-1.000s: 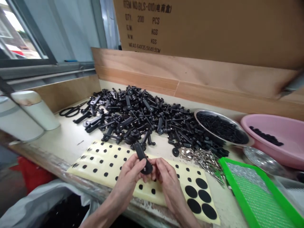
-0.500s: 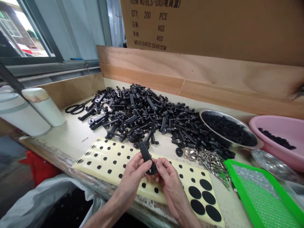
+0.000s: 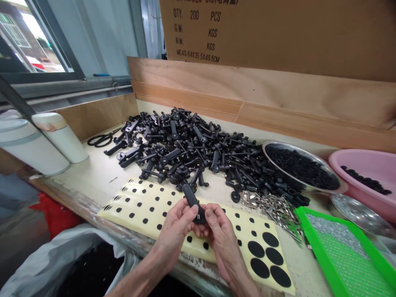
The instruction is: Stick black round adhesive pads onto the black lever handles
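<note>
Both my hands meet over the front edge of the bench, pinching one black plastic handle (image 3: 192,201) that sticks up and away from me. My left hand (image 3: 176,229) grips its lower end from the left. From the right, my right hand (image 3: 220,235) presses its fingertips against the same end. Under my hands lies a pale yellow backing sheet (image 3: 145,206) dotted with small black stickers and three large black discs (image 3: 265,255). A big heap of black handles (image 3: 188,150) lies just beyond it.
A steel bowl of black screws (image 3: 301,167), a pink basin (image 3: 365,173), a pile of small metal parts (image 3: 275,210) and a green tray (image 3: 343,255) sit at the right. Scissors (image 3: 99,139) and white containers (image 3: 46,142) stand at the left. Cardboard (image 3: 278,37) backs the bench.
My hands have stayed together on the handle, with the fingers shifting slightly around its lower end. The camera has drifted a little, moving the scene right and up.
</note>
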The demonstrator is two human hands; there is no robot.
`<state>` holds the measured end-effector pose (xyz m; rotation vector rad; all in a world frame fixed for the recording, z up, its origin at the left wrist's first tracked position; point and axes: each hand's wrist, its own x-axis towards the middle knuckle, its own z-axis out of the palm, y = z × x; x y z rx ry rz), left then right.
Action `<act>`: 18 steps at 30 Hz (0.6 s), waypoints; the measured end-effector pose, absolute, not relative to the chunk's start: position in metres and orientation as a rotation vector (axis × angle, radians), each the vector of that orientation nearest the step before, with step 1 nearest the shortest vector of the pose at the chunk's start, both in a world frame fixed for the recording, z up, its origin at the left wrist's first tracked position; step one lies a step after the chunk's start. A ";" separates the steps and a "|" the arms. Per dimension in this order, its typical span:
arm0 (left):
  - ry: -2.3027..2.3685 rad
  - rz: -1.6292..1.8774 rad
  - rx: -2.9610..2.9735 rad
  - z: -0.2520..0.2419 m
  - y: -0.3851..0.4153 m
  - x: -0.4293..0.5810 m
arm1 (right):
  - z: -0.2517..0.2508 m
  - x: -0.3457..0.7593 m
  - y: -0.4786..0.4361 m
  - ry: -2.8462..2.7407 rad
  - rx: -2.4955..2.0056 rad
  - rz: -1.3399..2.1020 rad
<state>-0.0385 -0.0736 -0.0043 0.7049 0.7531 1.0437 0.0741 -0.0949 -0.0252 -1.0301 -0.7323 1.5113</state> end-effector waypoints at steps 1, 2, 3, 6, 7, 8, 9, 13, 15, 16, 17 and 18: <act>0.746 1.039 0.696 -0.005 -0.074 -0.039 | -0.027 0.073 -0.095 -0.736 -1.031 1.499; 0.742 1.037 0.686 -0.006 -0.074 -0.039 | -0.029 0.073 -0.096 -0.742 -1.032 1.481; 0.742 1.039 0.677 -0.006 -0.074 -0.039 | -0.031 0.073 -0.096 -0.761 -1.028 1.459; 0.766 1.053 0.658 -0.006 -0.075 -0.042 | -0.035 0.074 -0.100 -0.849 -1.003 1.430; 0.772 1.051 0.658 -0.005 -0.077 -0.043 | -0.035 0.075 -0.101 -0.873 -0.992 1.441; 0.774 1.048 0.661 -0.005 -0.078 -0.043 | -0.036 0.077 -0.101 -0.891 -0.982 1.461; 0.774 1.039 0.667 -0.004 -0.080 -0.043 | -0.035 0.078 -0.102 -0.902 -0.977 1.481; 0.832 1.034 0.716 0.000 -0.086 -0.037 | -0.032 0.081 -0.103 -0.949 -1.026 1.455; 0.874 1.053 0.763 0.001 -0.086 -0.036 | -0.031 0.080 -0.105 -1.003 -1.053 1.436; 0.891 1.058 0.787 0.002 -0.087 -0.039 | -0.031 0.080 -0.107 -1.035 -1.056 1.446; 0.915 1.046 0.809 0.003 -0.087 -0.045 | -0.030 0.081 -0.108 -1.067 -1.068 1.454; 0.961 1.023 0.825 0.004 -0.089 -0.055 | -0.030 0.084 -0.110 -1.096 -1.094 1.450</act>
